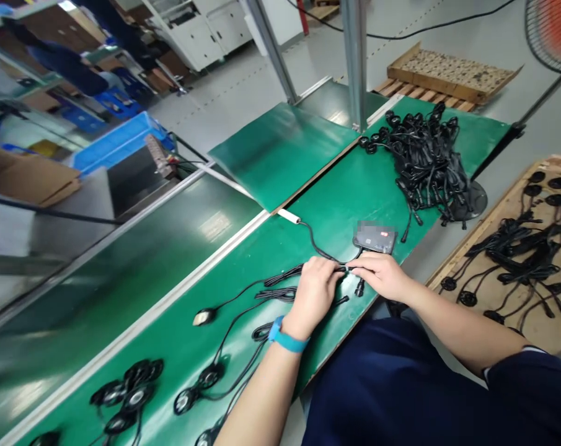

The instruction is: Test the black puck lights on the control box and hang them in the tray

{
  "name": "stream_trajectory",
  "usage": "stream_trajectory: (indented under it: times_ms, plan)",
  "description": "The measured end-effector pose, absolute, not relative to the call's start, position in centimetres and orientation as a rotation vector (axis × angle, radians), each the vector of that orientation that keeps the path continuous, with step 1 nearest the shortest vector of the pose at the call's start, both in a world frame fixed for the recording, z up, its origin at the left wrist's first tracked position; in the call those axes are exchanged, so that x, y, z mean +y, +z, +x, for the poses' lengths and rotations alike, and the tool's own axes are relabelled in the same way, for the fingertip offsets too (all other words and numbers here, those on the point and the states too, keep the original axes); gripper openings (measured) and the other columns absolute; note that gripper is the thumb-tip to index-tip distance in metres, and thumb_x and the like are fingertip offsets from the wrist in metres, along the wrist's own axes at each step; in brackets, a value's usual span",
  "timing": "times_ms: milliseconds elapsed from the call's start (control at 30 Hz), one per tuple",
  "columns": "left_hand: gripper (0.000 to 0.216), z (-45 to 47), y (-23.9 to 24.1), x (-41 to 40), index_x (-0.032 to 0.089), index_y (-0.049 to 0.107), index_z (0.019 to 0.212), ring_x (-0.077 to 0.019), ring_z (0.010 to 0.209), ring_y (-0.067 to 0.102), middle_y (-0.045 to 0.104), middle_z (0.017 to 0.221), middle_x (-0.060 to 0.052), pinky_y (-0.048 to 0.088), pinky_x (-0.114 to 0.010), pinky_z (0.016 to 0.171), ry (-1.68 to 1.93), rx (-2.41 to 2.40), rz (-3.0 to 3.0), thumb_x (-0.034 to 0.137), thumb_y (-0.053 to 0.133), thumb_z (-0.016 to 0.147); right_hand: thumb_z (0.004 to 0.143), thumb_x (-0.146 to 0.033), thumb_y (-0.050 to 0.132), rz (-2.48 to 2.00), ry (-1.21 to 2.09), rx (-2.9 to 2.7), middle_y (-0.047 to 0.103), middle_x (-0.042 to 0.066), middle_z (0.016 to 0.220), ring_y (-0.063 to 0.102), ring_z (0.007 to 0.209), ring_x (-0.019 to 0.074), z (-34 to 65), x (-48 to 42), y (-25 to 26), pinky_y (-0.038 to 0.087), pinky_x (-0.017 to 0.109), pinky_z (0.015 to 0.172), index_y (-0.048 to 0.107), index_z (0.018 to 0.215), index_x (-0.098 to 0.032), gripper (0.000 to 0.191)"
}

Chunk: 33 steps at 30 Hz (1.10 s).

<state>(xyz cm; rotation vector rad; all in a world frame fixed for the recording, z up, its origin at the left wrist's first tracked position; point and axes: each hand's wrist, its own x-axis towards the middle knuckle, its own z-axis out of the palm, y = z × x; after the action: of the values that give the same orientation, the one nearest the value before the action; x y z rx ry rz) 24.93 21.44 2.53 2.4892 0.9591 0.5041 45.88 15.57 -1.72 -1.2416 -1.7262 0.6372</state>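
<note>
Left hand (pixel 315 286) and right hand (pixel 381 273) pinch cable ends (pixel 344 269) — dark box (pixel 375 238) toward two o'clock — seemingly joining them, next needing straight alignment.

Left hand (pixel 313 286) and right hand (pixel 381 274) are partly hiding the cable ends (pixel 347 267). Fan (pixel 556 34) is extending past the right edge. Person (pixel 69 67) at upper left is appearing blurred.

No readable text, device label (pixel 385 234) (reddish) blurred

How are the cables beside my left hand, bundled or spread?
Partly bundled: beside your left hand, the cables lie in parallel strands, then trail singly.
</note>
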Motion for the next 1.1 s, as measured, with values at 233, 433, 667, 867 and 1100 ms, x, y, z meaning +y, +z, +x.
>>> stream_trajectory:
  times_ms: [233, 433, 667, 867, 1100]
  plan:
    - [0.023, 25.8, 2.3, 21.1, 0.020, 0.065, 0.097, -0.0228, 0.096, 0.053, 0.065, 0.097, -0.008, 0.042, -0.038, 0.084, 0.330, 1.076, 2.613, 0.032, 0.047, 0.105, 0.104, -0.029, 0.055, -1.261, 0.531, -1.805, 0.075, 0.006, 0.108, 0.071, 0.095, 0.0223, 46.0, 15.6, -3.0, 0.057, 0.036, 0.088, 0.075, 0.118, -0.023, 0.026]
    - [0.028, 26.0, 2.0, 20.5, 0.019, 0.063, 0.093, -0.0233, 0.095, 0.050, 0.062, 0.095, -0.007, 0.040, -0.038, 0.081, 0.285, 1.082, 2.758, 0.028, 0.040, 0.107, 0.104, -0.029, 0.053, -1.324, 0.522, -1.908, 0.077, 0.003, 0.110, 0.073, 0.097, 0.0233, 46.4, 15.9, -3.0, 0.059, 0.036, 0.087, 0.077, 0.115, -0.026, 0.027]
    - [0.032, 26.0, 1.9, 21.1, 0.017, 0.065, 0.090, -0.0224, 0.091, 0.058, 0.068, 0.089, -0.009, 0.042, -0.035, 0.081, 0.265, 1.010, 2.658, 0.032, 0.042, 0.106, 0.103, -0.030, 0.054, -1.315, 0.479, -1.915, 0.077, 0.002, 0.108, 0.074, 0.095, 0.0223, 46.7, 15.9, -2.7, 0.060, 0.035, 0.085, 0.078, 0.109, -0.024, 0.025]
    - [0.028, 26.5, 0.7, 22.4, 0.016, 0.066, 0.089, -0.0228, 0.089, 0.068, 0.074, 0.090, -0.011, 0.048, -0.032, 0.083, 0.245, 0.841, 2.549, 0.031, 0.048, 0.104, 0.101, -0.035, 0.059, -1.267, 0.309, -1.908, 0.077, 0.002, 0.107, 0.075, 0.092, 0.0260, 47.3, 15.4, -4.5, 0.059, 0.041, 0.088, 0.077, 0.108, -0.032, 0.020]
    - [0.026, 27.0, 0.4, 22.2, 0.017, 0.067, 0.092, -0.0228, 0.091, 0.068, 0.074, 0.091, -0.009, 0.049, -0.034, 0.085, 0.294, 0.892, 2.520, 0.032, 0.050, 0.103, 0.101, -0.035, 0.057, -1.232, 0.350, -1.926, 0.077, 0.002, 0.107, 0.075, 0.091, 0.0243, 47.6, 16.2, -4.8, 0.060, 0.038, 0.088, 0.077, 0.111, -0.030, 0.023]
